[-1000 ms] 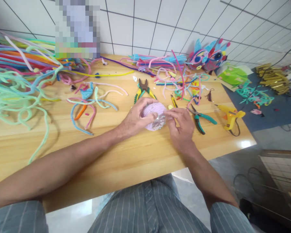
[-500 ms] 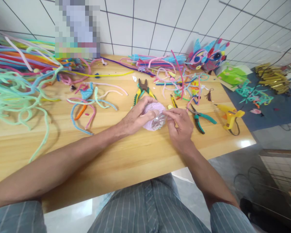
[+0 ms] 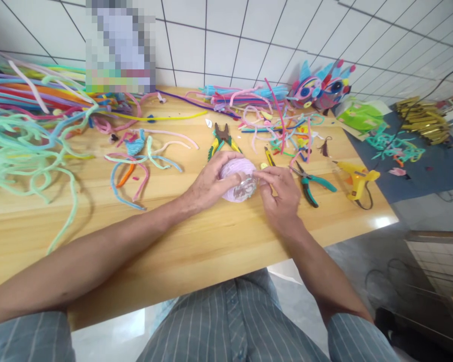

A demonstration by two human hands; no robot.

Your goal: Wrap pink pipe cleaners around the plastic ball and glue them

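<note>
A round lilac ball point(image 3: 244, 166), wound in what looks like fuzzy pipe cleaner, has a clear, shiny patch on its near side. My left hand point(image 3: 213, 180) wraps round its left side, thumb laid across the front. At the ball's right edge, my right hand point(image 3: 282, 195) has thumb and forefinger pinched together; whatever is between them is too small to make out. Just beyond the ball lie yellow-and-green pliers point(image 3: 222, 134), with the handles partly behind my left hand. Teal-handled pliers point(image 3: 310, 182) rest to the right of my right hand.
A yellow glue gun point(image 3: 357, 178) lies near the table's right end. Tangled mint pipe cleaners point(image 3: 30, 146) spread over the left side, and loose pieces point(image 3: 136, 146) lie nearer the middle. Colourful bundles point(image 3: 245, 95) and two decorated figures point(image 3: 320, 88) line the tiled wall.
The view has shifted very slightly. Both hands keep nearly the same place on the lilac ball, which shows a little more of its clear patch.
</note>
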